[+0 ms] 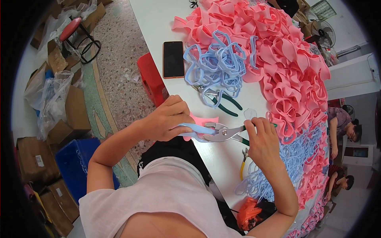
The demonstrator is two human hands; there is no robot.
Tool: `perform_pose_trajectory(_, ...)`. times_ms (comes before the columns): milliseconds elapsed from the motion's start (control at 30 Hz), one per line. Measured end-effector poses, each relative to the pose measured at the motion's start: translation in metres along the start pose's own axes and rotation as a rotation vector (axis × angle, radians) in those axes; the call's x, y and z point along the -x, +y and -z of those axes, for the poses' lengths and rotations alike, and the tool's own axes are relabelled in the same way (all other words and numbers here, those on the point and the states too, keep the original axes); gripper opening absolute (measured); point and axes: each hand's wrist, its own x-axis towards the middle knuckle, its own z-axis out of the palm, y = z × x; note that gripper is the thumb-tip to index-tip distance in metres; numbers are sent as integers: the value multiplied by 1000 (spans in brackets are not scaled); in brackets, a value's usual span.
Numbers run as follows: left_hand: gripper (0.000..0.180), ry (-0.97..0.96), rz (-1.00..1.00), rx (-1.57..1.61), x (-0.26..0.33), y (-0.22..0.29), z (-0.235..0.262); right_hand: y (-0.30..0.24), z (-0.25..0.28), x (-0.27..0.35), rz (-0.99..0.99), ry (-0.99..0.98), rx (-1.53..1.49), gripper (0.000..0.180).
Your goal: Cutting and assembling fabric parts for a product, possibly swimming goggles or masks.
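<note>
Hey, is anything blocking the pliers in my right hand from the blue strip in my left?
Nothing visible does. The metal-headed pliers in your right hand reach right to the light blue strip held in your left hand. The second pliers lie beyond, not between them.

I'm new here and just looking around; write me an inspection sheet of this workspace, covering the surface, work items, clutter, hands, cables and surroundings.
Surface: white table, heavily covered toward the right.
Work items: pink-and-blue piece, with the jaws of a plier-like tool at its end.
Clutter: phone, blue loops, pink strips, spare green-handled pliers, yellow-handled cutters.
Hands: left hand grips the piece; right hand grips the tool's handles.
Cables: nothing seen that is plainly a cable.
Surroundings: red-seated stool, cardboard box, blue bin, fan, two people at right.
</note>
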Motion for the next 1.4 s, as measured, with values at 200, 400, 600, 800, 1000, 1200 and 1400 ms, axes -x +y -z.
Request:
perform_pose_trajectory(200, 25, 86, 41, 25, 4, -4, 3, 3, 9, 9, -62, 90, 158, 31)
perform_pose_trajectory(400, 22, 75, 100, 42, 4, -1, 3, 7, 10, 6, 10, 89, 245, 20)
perform_pose_trajectory(600, 23, -58, 58, -153, -3, 12, 8, 23, 11, -6, 120, 55, 227, 13)
perform_pose_trajectory(800, 21, -55, 78, -258, -21, 17, -16, 20, 28, -25, 126, 50, 255, 17)
perform_pose_trajectory(1000, 16, 231, 325, 3, -12, 10, -17, 27, 13, 2, -312, 3, -367, 53)
perform_pose_trajectory(1200, 13, 528, 524, 292, -4, 6, -34, 5, 1, 24, -340, -32, -600, 62)
perform_pose_trajectory(1400, 14, 536, 421, 133, -6, 9, -38, -3, 4, 19, -323, -53, -539, 54)
